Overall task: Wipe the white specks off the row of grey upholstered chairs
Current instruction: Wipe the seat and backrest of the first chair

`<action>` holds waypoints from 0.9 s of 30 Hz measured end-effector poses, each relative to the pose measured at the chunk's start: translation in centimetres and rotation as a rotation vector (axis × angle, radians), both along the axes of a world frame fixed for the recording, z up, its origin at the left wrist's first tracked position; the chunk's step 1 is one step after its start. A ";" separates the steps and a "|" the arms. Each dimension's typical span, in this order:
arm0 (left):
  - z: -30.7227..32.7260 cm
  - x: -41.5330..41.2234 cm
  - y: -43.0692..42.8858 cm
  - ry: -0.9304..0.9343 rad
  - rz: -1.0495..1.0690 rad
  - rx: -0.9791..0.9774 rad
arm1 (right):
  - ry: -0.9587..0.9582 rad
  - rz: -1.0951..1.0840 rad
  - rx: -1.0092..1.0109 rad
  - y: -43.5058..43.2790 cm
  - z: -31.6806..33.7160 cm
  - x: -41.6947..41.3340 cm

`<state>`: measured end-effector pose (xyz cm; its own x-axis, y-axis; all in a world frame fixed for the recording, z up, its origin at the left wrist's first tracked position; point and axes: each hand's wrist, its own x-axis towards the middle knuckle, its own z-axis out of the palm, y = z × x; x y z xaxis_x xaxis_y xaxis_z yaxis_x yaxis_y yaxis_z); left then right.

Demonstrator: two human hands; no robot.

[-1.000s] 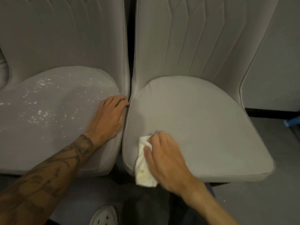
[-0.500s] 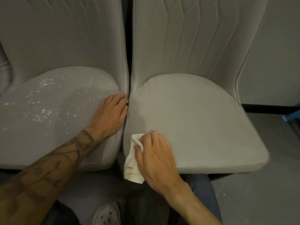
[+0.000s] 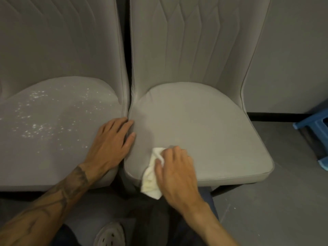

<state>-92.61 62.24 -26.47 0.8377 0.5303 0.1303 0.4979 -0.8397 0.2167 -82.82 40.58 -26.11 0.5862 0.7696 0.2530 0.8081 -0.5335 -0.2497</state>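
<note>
Specks (image 3: 40, 125) of white lie scattered over the seat of the left chair (image 3: 58, 157), beyond the left hand (image 3: 111, 148), which rests flat and empty at that seat's inner edge. The right hand (image 3: 174, 174) has its grip clamped on a white cloth (image 3: 152, 176), pressed to the near-left corner of the right chair (image 3: 204, 139), which looks clean. Next, I judge, the cloth must cross to the speckled seat. No writing is readable.

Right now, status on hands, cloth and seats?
Right hand pressing cloth on right seat, front-left corner. Left hand flat on left seat edge. Specks cover left seat. Nothing blocking.
</note>
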 end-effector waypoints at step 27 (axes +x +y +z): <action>0.0 0.1 -0.5 -0.002 0.031 -0.007 | 0.034 -0.044 -0.113 2.8 0.4 6.8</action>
